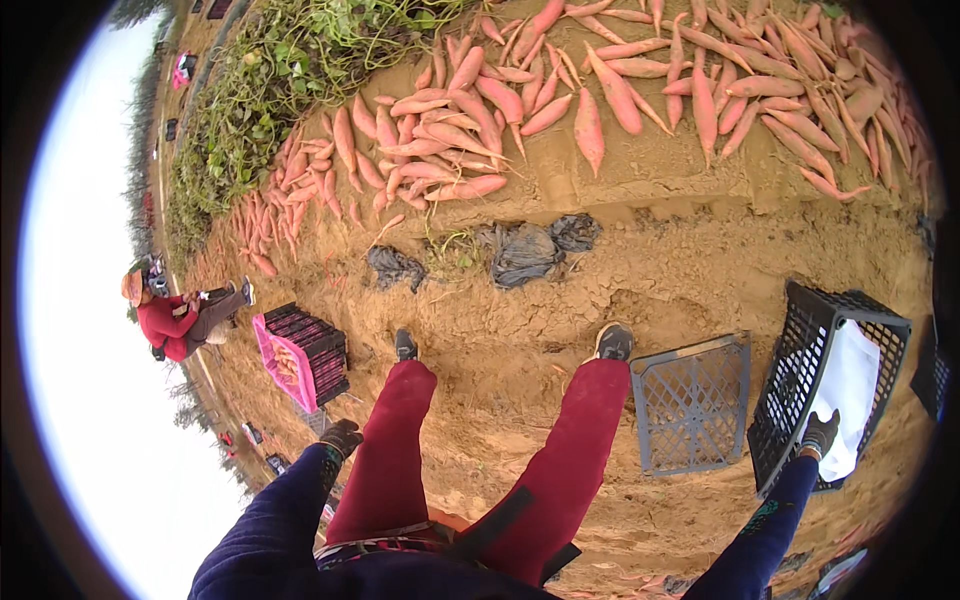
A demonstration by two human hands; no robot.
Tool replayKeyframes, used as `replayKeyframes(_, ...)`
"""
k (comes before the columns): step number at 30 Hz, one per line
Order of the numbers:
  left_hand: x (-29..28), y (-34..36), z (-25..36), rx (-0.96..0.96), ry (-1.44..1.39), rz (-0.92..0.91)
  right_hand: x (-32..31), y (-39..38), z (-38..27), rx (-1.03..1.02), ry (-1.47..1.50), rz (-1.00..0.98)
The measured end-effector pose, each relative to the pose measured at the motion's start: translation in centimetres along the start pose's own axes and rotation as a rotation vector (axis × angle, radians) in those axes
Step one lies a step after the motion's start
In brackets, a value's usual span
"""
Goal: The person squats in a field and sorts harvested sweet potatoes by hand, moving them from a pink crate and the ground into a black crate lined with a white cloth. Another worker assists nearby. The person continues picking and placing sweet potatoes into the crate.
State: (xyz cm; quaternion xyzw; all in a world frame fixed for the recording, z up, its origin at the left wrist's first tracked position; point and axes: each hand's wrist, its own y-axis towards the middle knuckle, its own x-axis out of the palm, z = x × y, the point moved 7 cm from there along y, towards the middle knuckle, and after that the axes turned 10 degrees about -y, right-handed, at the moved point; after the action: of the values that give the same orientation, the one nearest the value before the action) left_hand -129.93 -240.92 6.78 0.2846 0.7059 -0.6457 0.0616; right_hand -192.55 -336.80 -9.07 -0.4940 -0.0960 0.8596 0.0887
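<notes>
My right hand [822,432], in a dark glove, rests against a white sheet [848,375] inside a black plastic crate [797,375] at the right. Its fingers appear apart over the sheet; the crate's rim and sheet surround it. On the left, my left hand [341,437], gloved too, hangs beside my left knee with loosely parted fingers and nothing in it. Flat on the soil between my right foot and the crate lies a grey lattice crate lid [693,405].
Many sweet potatoes [470,130] lie on the soil ahead, beside green vines [290,75]. Crumpled black plastic film [525,255] lies before my feet. At left stands a pink-lined crate [310,350] holding sweet potatoes; beyond it is another person [180,320] in red.
</notes>
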Motion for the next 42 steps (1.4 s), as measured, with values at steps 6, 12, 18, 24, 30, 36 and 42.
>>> replayKeyframes(6,2.3,-2.6,5.3,-0.333,-0.56,0.05,13.3,7.5,-2.2,-0.125,0.217,-0.407)
replayKeyframes(12,2.4,-3.9,9.2,-0.348,-0.596,0.032,5.9,6.1,-0.5,-0.168,-0.066,-0.315)
replayKeyframes(18,0.2,-3.3,10.8,-0.294,-0.691,0.032,-15.9,-7.5,-4.2,-0.583,0.595,-0.044)
replayKeyframes(24,-2.1,-1.1,12.7,-0.053,-1.107,-0.009,-37.5,-28.0,-21.7,-0.942,0.607,-0.369)
replayKeyframes(30,-4.8,0.5,10.5,0.265,-1.625,-0.103,-48.4,-54.1,-43.6,-1.452,0.307,-0.275)
replayKeyframes(36,-9.1,3.4,-5.2,-0.238,-2.36,-0.104,-50.8,-77.6,-61.1,-1.633,0.059,-0.232)
replayKeyframes(42,-12.4,9.2,-22.3,-0.435,-2.737,0.149,-49.2,-99.0,-75.3,-1.832,-0.195,-0.128)
